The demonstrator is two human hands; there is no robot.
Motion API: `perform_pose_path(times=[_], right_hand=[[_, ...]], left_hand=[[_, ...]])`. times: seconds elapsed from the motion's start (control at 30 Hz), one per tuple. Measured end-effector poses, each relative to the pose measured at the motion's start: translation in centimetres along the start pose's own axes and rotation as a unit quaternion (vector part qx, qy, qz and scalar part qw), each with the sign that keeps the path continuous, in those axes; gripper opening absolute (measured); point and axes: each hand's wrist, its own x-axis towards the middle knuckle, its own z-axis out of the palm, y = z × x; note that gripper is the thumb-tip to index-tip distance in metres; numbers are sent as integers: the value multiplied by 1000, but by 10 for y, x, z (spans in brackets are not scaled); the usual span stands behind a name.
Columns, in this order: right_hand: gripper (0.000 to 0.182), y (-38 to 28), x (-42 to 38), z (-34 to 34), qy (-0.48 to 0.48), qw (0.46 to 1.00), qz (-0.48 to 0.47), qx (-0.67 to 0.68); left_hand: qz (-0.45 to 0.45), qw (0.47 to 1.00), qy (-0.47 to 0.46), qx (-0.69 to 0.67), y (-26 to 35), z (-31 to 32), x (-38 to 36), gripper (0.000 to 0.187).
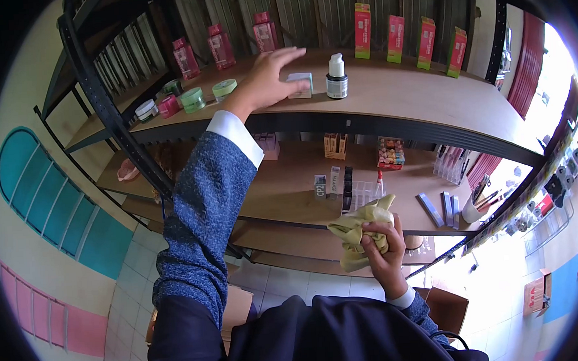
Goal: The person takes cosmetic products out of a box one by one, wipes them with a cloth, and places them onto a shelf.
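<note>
My left hand (268,83) reaches over the top shelf (402,104) with its fingers apart and nothing in them. Right behind its fingertips stands a small pale box (302,86), partly covered by the hand. A dark bottle with a white pump top (337,81) is upright just right of that box. Lower down, my right hand (385,246) is closed around a crumpled yellow cloth (359,232), held in front of the lower shelf's edge. To the left of my left hand sit low jars, among them a green-lidded jar (224,88) and a green jar (193,99).
Pink bottles (220,48) line the back left of the top shelf, and several red-green boxes (396,39) its back right. The lower shelf (283,193) carries a clear divided organizer (365,195), small boxes and a brush cup (474,209). A black metal post (108,101) rises at left.
</note>
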Motion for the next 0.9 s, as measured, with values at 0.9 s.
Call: perform_pose_path(times=[0.9], right_hand=[[71,9,269,15,-214,974,11,-74]], left_hand=[[-359,658,276,-602,74,89,-340,62]])
